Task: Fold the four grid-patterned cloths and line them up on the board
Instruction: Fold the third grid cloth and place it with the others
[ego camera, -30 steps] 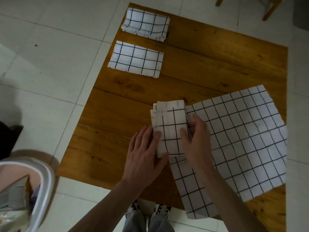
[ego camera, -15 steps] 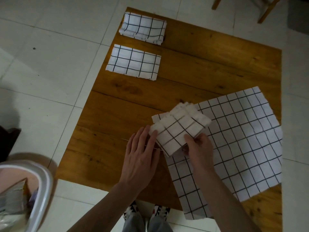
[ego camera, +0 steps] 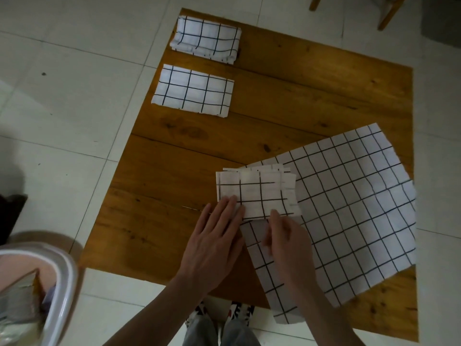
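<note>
A wooden board (ego camera: 299, 96) lies on the tiled floor. Two folded grid cloths sit along its left side, one at the far corner (ego camera: 207, 39) and one just nearer (ego camera: 193, 91). A third folded cloth (ego camera: 259, 193) lies crosswise near the board's middle, overlapping the left corner of an unfolded grid cloth (ego camera: 349, 208) spread on the right. My left hand (ego camera: 214, 240) rests flat with straight fingers on the third cloth's lower left corner. My right hand (ego camera: 287, 243), fingers curled, pinches its lower edge.
A white plastic basin (ego camera: 64, 283) with items inside stands on the floor at the lower left. Wooden chair legs (ego camera: 389, 13) show at the top right. My shoes (ego camera: 219, 313) are at the board's near edge. A dark object (ego camera: 10, 216) sits at the left.
The third folded cloth was lifted and turned by my right hand from lengthwise to crosswise, then laid down. My left hand stayed beside it and now touches its corner.
</note>
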Tool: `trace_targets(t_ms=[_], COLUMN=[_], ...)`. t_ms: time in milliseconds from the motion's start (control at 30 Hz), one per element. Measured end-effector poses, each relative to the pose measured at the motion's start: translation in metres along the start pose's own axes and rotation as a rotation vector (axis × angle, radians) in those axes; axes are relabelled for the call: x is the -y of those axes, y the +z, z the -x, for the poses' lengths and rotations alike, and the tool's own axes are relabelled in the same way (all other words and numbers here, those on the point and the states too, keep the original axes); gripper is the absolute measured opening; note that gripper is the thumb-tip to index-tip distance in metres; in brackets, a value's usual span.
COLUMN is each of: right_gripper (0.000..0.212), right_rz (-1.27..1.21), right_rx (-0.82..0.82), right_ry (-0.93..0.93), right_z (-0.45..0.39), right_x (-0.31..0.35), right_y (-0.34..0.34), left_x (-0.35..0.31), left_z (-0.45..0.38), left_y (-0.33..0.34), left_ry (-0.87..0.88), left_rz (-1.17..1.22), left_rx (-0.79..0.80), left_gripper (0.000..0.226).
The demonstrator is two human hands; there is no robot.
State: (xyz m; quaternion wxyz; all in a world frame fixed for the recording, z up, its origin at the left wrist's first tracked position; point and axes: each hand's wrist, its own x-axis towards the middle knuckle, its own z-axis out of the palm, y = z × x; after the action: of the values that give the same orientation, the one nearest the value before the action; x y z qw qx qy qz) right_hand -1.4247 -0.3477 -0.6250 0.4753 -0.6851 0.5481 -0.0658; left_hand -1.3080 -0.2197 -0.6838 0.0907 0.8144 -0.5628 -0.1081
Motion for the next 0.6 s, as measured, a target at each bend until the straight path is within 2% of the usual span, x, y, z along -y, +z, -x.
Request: trace_targets(t_ms=[100, 200, 333, 600], right_gripper=[0.034, 0.052, 0.065, 0.071], right_rz=[0.398, 0.765, 0.935, 0.957], right_rx=[-0.101, -0.006, 0.109, 0.147], right_ry=[-0.476, -0.744, -0.746, -0.695], right_z=[0.010, 0.012, 0.015, 0.010], right_x=[-0.027, -0.045, -0.053, -0.056], right_y=[-0.005, 0.002, 0.018, 0.024], left_x=[-0.002, -0.005, -0.002, -0.001], left_z=[0.005, 0.019, 0.031, 0.025], left_y=[-0.003, 0.002, 0.011, 0.012], left_ry=[-0.014, -0.029, 0.054, 0.013], left_rz=[0.012, 0.002, -0.078, -0.036], left_rx=[-0.048, -0.077, -0.026, 0.023], left_gripper=[0.062, 0.061, 0.063, 0.066])
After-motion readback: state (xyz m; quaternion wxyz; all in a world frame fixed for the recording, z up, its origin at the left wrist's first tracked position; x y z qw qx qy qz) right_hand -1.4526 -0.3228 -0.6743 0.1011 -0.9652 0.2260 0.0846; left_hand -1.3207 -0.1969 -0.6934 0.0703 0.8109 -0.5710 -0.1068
